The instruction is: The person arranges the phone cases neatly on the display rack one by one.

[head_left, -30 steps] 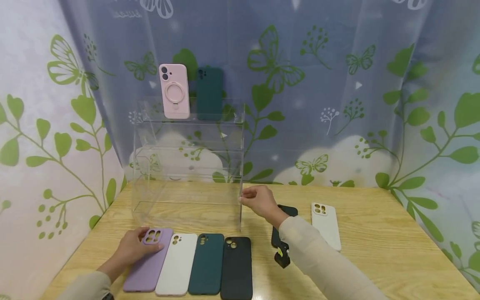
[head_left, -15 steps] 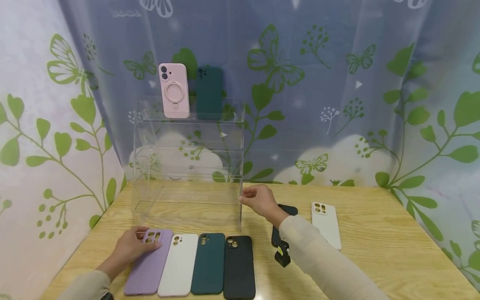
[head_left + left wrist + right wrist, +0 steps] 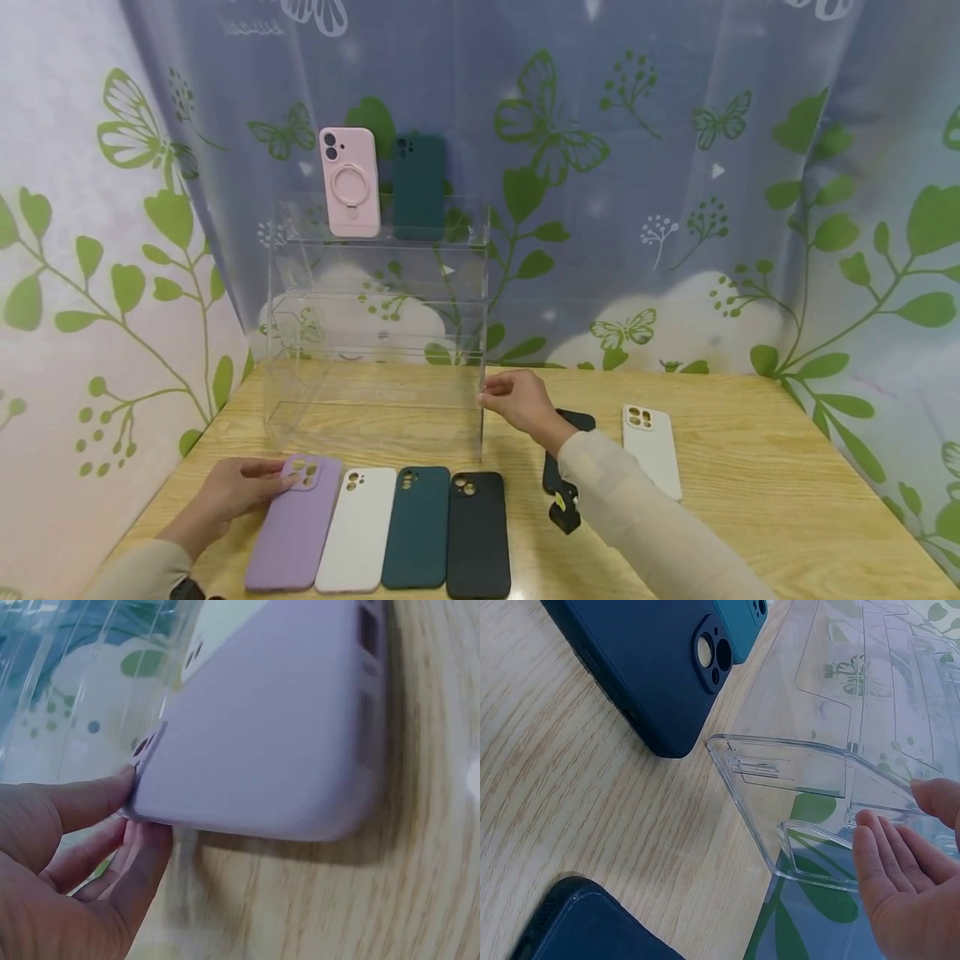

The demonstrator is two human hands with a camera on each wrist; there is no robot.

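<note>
Left hand point(image 3: 228, 493) pinches matte, rounded purple case point(image 3: 292, 537) before clear stand point(image 3: 378, 329); right hand point(image 3: 519, 402) pinches stand's edge; woodgrain table point(image 3: 750, 467) stretches right of stand.

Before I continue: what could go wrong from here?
The left hand grips the purple phone case only at its camera-end corner, so it might twist or slip. The white phone case lies close beside it and could get nudged. The right hand pinches the edge of the clear display stand; a push could jolt the pink phone case and dark green phone case on its top tier.
</note>
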